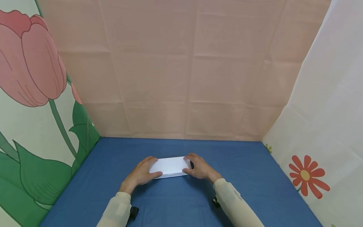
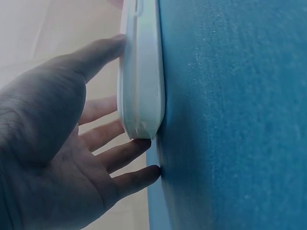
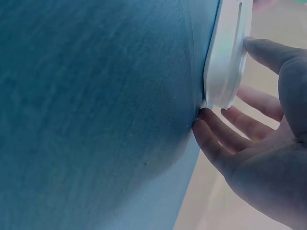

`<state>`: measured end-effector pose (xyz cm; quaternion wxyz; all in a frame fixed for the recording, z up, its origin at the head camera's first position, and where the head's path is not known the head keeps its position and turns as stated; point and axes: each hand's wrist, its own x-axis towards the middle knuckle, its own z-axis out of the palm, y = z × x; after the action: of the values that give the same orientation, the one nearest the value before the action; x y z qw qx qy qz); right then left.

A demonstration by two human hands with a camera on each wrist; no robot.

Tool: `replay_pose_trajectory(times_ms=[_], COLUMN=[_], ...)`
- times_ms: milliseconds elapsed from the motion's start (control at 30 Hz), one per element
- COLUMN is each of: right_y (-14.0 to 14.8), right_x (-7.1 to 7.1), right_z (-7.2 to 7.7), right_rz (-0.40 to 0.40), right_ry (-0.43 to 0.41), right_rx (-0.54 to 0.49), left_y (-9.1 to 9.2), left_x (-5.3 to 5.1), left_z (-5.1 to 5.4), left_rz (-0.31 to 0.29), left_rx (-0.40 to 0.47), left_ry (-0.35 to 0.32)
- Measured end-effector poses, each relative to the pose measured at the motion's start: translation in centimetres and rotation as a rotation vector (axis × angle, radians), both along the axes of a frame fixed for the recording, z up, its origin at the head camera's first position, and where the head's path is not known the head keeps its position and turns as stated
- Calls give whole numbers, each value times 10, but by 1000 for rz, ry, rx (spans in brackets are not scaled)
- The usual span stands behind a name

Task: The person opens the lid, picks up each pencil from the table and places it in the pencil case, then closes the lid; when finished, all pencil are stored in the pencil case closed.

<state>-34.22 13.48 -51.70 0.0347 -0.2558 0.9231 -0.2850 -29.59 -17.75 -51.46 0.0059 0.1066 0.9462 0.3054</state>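
Note:
A flat white box [image 1: 170, 165] with a seam along its side lies on the blue tabletop. My left hand [image 1: 143, 171] holds its left end, the thumb at the near top edge and the fingers around the far side and end. At the opposite end, my right hand [image 1: 200, 167] grips it in the same way. In the left wrist view the lower fingers of the left hand [image 2: 62, 143] spread beneath the box's end [image 2: 144, 76]. The right wrist view has the thumb of the right hand [image 3: 273, 129] on the rim of the box [image 3: 225, 62].
Blue cloth [image 1: 170, 205] covers the table. A beige sheet [image 1: 181, 69] hangs behind it. To the left stands a wall with a large pink tulip [image 1: 34, 60]; to the right, a white sheet bears a red flower [image 1: 307, 175].

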Motion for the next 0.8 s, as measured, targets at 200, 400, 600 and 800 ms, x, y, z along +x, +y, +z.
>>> replay_pose_trajectory(times_ms=[200,400,600,800], right_y=[-2,-1,0,5], right_x=[1,3,5,11], right_z=[2,-1,-2,-1], right_rz=[-4,-22,12,25], right_ry=[1,-11,13,14], right_rx=[9,15,30,29], left_y=[2,0,-2,-2], left_x=[3,4,5,6], left_z=[5,3,1,3], left_rz=[21,13,-6,-27], left_rx=[-1,12,-15,-76], left_ry=[-12,-17,25,32])
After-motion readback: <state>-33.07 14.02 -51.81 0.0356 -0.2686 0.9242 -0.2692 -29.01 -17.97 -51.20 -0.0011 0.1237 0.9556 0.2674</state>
